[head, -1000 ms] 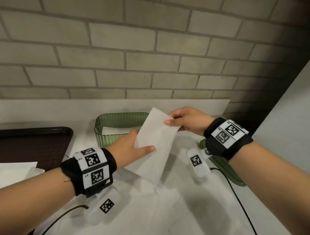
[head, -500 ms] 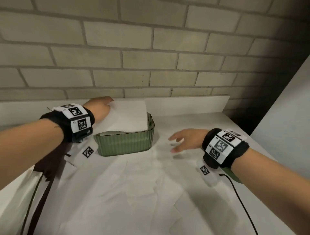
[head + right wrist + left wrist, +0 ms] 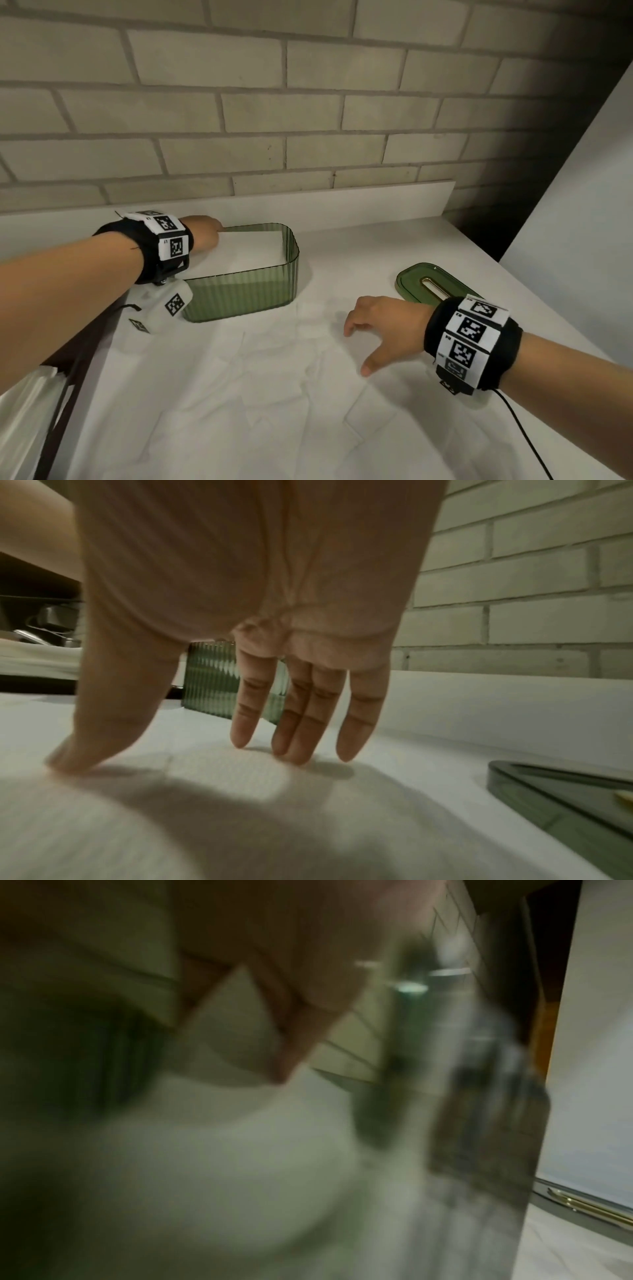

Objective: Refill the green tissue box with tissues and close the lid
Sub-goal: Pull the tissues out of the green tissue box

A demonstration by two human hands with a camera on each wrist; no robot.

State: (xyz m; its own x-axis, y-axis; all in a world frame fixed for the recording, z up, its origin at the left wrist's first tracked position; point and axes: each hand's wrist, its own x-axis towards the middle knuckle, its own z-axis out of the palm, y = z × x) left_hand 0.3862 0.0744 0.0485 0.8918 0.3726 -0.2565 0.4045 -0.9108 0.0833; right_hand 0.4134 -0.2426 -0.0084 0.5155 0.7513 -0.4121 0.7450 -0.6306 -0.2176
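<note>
Bare forearms; each wrist wears a black band [image 3: 472, 346] with white square-code tags, a white tagged block [image 3: 168, 301] beneath, black cable [image 3: 524, 435] trailing.

Tissue box [image 3: 239, 294] translucent green, vertical ribbing on walls — white tissues [image 3: 250, 251] inside. Lid [image 3: 428, 282] darker green, pale yellowish slot. Table [image 3: 359, 246] white, covered with loose white sheets [image 3: 274, 394]. Wall [image 3: 308, 102] beige brick, grey mortar lines. Wristbands [image 3: 472, 342] black — white panels, black square-code patterns.

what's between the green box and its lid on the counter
In the head view, only loose white tissues on the counter lie between the green box and the lid; nothing else.
</note>
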